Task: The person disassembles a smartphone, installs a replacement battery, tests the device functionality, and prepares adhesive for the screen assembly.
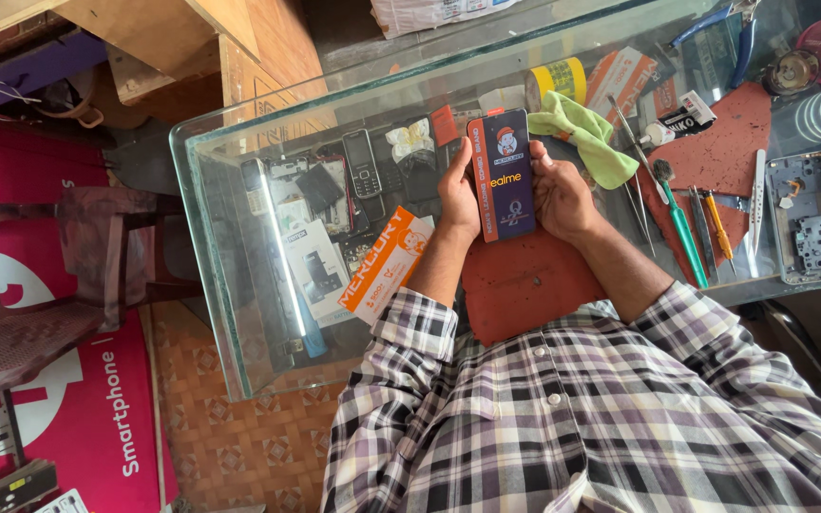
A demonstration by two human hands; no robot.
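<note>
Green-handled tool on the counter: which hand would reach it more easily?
Likely the right hand: it lies on the same side as the green-handled tool, while the left hand is across the dark blue box both hold.

Green cloth (583,135), yellow tape roll (559,80), screwdrivers (684,230).

2 bare hands up over the chest, forearms converging from rolled plaid sleeves. Left hand (458,195) at image left, palm inward, fingers curled round 1 long edge of a flat box (504,176), thumb along its side. Right hand (561,195) on the opposite edge, thumb near the top corner, fingers wrapped behind and mostly hidden. Both wrists bent slightly back, elbows tucked close to the torso. Hands level with each other, apart, box between them, both gripping.
</note>
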